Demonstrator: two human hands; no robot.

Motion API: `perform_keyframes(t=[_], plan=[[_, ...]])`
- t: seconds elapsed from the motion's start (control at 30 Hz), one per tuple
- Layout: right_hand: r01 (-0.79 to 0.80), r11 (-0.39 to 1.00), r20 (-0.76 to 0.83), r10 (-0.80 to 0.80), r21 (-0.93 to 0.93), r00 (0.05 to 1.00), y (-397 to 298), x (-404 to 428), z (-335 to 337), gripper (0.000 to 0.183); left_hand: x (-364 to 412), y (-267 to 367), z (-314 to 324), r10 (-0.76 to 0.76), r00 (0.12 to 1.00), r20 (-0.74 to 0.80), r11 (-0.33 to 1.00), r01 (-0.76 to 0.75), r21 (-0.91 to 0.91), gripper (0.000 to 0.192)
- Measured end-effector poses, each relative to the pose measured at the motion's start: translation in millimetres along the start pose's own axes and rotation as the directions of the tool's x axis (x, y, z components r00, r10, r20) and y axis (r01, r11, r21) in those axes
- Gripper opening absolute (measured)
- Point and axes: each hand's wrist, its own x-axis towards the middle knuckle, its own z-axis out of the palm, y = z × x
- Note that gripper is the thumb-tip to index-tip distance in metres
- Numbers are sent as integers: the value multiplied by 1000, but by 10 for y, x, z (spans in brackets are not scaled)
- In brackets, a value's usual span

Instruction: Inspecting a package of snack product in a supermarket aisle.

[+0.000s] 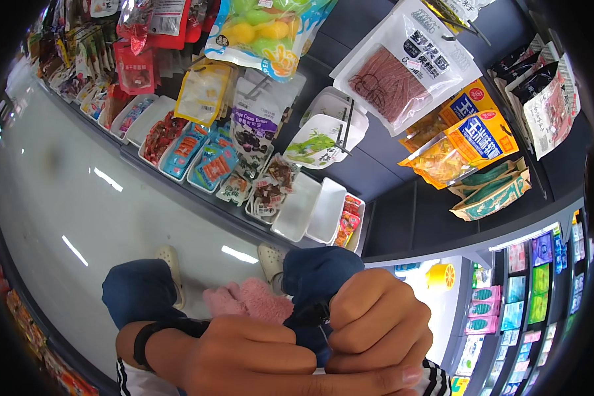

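Observation:
Close to the camera at the bottom, my left hand [257,354] has curled fingers and one finger stretched towards the right, below the other hand. A black band [142,346] circles the left wrist. My right hand [380,324] is curled like a fist beside it; a small black object [314,314] shows at its left edge, and whether the hand holds it is unclear. The insides of both hands are hidden. Beyond them, lower down, lies a pink fluffy cloth-like item [250,299], partly covered by the left hand, between my legs in blue trousers.
A dark shelf carries white plastic trays [297,208], some with small wrapped snacks [218,166]. Snack bags hang on metal hooks above, among them a bag of reddish strips [391,81] and yellow bags [468,143]. Packaged goods [482,309] fill shelves at the right. Grey glossy floor [104,218] lies left.

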Motion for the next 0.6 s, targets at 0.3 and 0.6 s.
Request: perform_keyframes(t=[0.3,0.6], plan=[[-331,944,-187,322,-16,928,41,62,-44,25,-9,73,-633,-90,968,235,946,10,323,50],[-561,826,-206,560,58,803,177,-51,-46,12,181,-180,-791,-175,924,341,873,-14,487,60]])
